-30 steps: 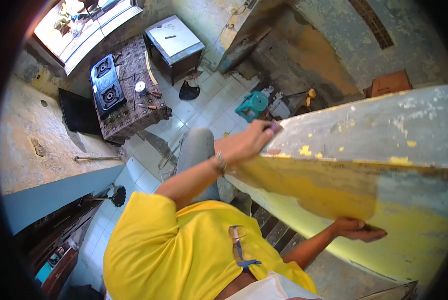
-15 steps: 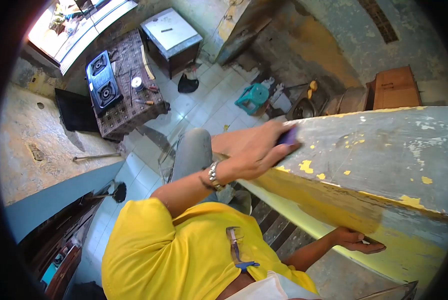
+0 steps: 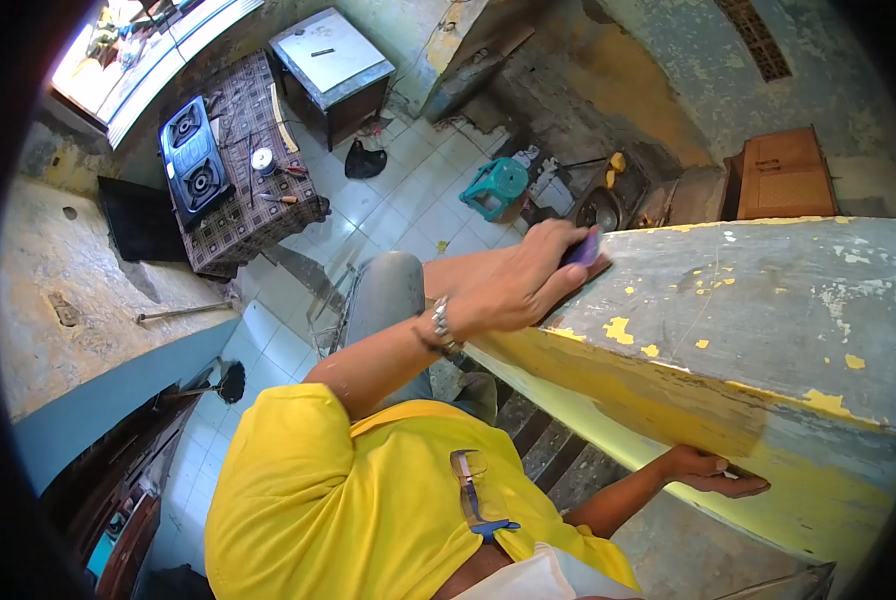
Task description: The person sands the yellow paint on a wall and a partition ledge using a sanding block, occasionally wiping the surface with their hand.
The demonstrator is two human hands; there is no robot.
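Clearly, your left hand [image 3: 528,280] has thumb and fingers wrapped around the purple block [image 3: 583,248] at the end of the grey ledge [image 3: 758,285]. It looks light and fairly stiff; grip its sides, fingertips clear of the flaky paint [image 3: 618,330]. Your right hand [image 3: 710,470], fingers loosely curled, is beside the ledge's yellow side [image 3: 658,405]; you can't quite tell whether it holds anything.

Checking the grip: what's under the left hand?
The left hand partly covers a purple block at the grey ledge; the block's underside and the surface beneath are hidden.
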